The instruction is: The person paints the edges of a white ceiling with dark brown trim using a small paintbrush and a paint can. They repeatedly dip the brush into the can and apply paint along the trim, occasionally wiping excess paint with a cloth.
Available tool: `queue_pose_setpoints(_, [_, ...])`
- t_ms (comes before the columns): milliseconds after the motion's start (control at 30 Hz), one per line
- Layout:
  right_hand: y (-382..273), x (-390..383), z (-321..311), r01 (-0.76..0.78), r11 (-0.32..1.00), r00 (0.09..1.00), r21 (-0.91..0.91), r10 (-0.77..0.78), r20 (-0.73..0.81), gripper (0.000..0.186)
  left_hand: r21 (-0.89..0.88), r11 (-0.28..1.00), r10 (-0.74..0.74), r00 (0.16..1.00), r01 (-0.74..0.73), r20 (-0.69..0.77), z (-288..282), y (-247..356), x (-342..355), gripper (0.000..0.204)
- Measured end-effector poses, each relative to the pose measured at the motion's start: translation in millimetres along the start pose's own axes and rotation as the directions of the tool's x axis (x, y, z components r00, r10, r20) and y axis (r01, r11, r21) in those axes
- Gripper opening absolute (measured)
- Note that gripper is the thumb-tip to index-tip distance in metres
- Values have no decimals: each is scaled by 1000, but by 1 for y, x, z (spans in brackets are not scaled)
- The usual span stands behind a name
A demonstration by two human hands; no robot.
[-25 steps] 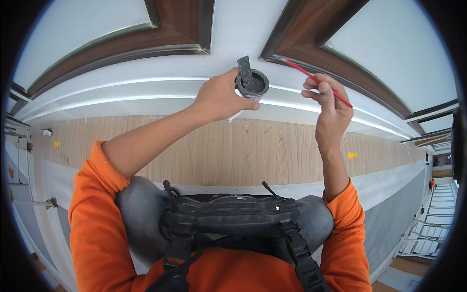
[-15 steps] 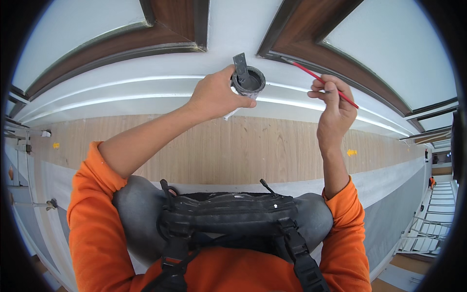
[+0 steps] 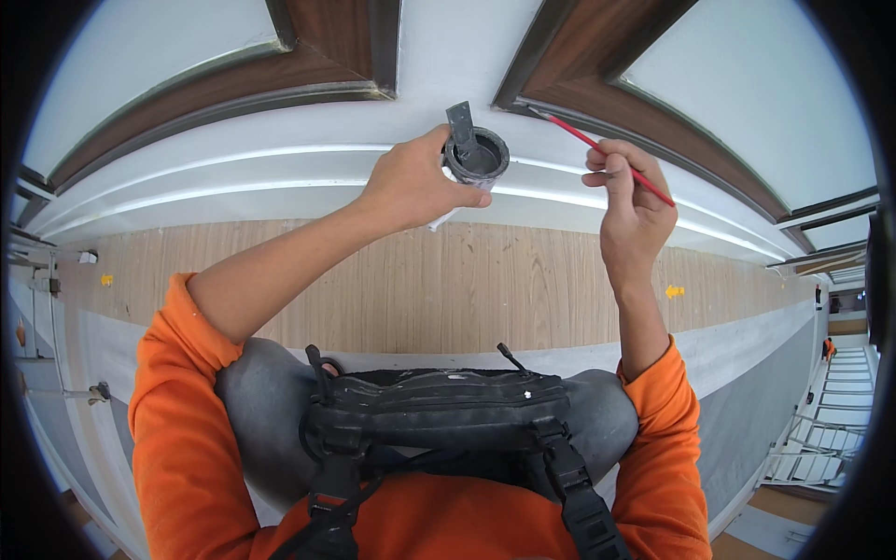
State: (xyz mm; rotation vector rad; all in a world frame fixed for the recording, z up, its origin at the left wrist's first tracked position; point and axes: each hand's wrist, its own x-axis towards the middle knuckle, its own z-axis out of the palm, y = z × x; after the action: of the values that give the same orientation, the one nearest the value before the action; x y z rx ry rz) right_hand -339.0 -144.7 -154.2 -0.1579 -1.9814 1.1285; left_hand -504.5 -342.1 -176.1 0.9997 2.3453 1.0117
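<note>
A small paint pot (image 3: pixel 491 175) with dark grey paint inside sits in my left hand (image 3: pixel 411 182), its fingers and thumb wrapped round the side. A flat grey scraper-like strip (image 3: pixel 460 124) stands in the pot and pokes out over its rim. My right hand (image 3: pixel 639 201) pinches a thin paintbrush (image 3: pixel 597 145) by its red handle. The brush tip is at the dark grey border of the brown framed panel (image 3: pixel 597 65) on the right, near its lower left corner; whether it touches cannot be made out.
A second brown framed panel (image 3: pixel 327 47) is at the upper left. White ledges (image 3: pixel 280 168) run below both panels. Beneath lies a wood-look floor (image 3: pixel 439 280) with yellow arrow marks. A black bag (image 3: pixel 439 401) rests across my lap. White ladder-like racks (image 3: pixel 835 411) stand far right.
My right hand has moved slightly up and to the left, carrying the brush tip closer to the corner of the right panel's border. The left hand and pot stay put.
</note>
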Motion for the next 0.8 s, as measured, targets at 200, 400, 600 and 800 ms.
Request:
queue_pose_setpoints(200, [-3, 0, -4, 31, 996, 999, -89, -29, 21, 17, 27, 1000, 12, 1000, -12, 3, 0, -1, 1, 73])
queue_pose_setpoints(400, [2, 0, -2, 147, 963, 987, -226, -127, 101, 13, 28, 999, 26, 1000, -26, 1, 2, -1, 0, 73])
queue_pose_setpoints(600, [-2, -1, 2, 108, 986, 992, -125, -98, 82, 12, 31, 999, 24, 1000, -24, 0, 1, -1, 0, 72])
queue_pose_setpoints(800, [-2, -2, 3, 34, 998, 999, -60, -32, 38, 13, 29, 999, 16, 1000, -16, 2, 0, -1, -2, 73])
